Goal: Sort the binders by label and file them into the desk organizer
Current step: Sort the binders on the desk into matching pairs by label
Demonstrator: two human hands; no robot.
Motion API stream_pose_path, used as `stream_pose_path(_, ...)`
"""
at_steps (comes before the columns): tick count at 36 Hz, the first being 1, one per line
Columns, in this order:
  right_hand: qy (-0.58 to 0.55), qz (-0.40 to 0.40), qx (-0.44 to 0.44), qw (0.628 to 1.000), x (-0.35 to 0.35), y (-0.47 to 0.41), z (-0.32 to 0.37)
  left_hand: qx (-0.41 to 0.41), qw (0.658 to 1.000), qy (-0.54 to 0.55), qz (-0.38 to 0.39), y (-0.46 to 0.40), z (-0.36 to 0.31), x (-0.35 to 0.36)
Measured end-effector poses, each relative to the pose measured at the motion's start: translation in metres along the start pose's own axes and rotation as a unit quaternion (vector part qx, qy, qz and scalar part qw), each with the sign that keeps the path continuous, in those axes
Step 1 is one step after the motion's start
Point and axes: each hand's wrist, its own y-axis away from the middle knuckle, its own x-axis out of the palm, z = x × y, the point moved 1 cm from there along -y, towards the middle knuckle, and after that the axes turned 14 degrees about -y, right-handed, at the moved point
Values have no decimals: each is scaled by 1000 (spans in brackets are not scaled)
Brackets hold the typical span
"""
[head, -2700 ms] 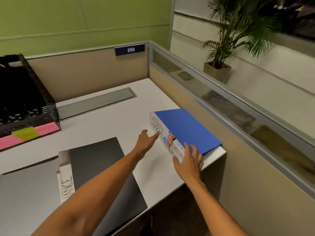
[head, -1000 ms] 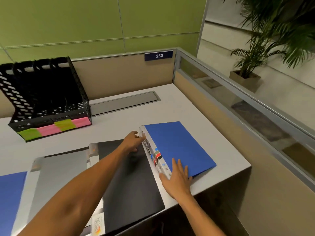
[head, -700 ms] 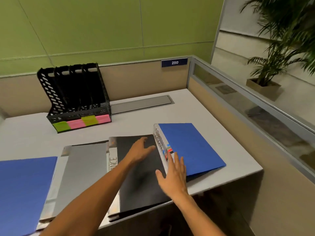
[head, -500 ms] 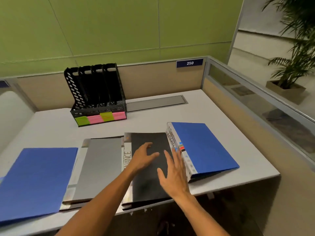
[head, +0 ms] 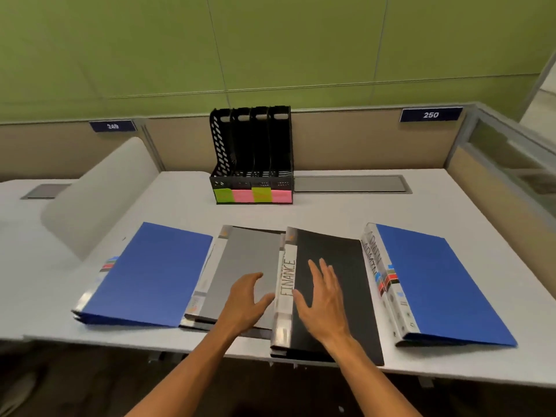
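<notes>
Binders lie in a row along the desk's front edge: a blue binder [head: 150, 275] at left, a grey binder [head: 237, 266], a black binder [head: 346, 284] with FINANCE on its spine, and a blue stack [head: 436, 284] with ADMIN spines at right. My left hand [head: 245, 299] hovers open over the grey binder beside the FINANCE spine. My right hand [head: 323, 299] rests flat and open on the black binder's cover. The black desk organizer [head: 252, 152], with green and pink sticky labels on its front, stands empty at the back.
A grey cable hatch [head: 352, 184] is set in the white desk [head: 346, 212] right of the organizer. A curved white divider [head: 96, 191] rises at left. Beige partition walls with signs 249 and 250 close the back; a glass panel [head: 511, 158] runs along the right.
My view has swung left, bringing the whole row and the organizer into sight. Both hands left the blue ADMIN stack and moved left; the right one now lies on the black binder.
</notes>
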Motion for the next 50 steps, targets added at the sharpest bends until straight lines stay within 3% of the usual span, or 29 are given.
stream_pose_path(11, -22, 90, -24, 995, 104, -26, 49, -89, 994, 46, -38, 4, 96, -50)
stream_pose_path(24, -35, 147, -31, 988, 224, -58, 95, -112, 990, 63, -60, -12, 210, -89)
stream_pose_path(34, -5, 196, -23, 980, 312, -76, 131, -179, 965, 7, -193, -40, 307, -141)
stream_pose_path(38, 12, 218, -10, 976, 342, -80, 144, -215, 966, -27, -143, -51, 342, -155)
stream_pose_path(44, 29, 253, 49, 966, 379, -85, 150, -217, 974, 55, -20, -56, 362, -156)
stream_pose_path(50, 75, 292, 92, 949, 394, -83, 146, -204, 972, 114, -19, -62, 361, -164)
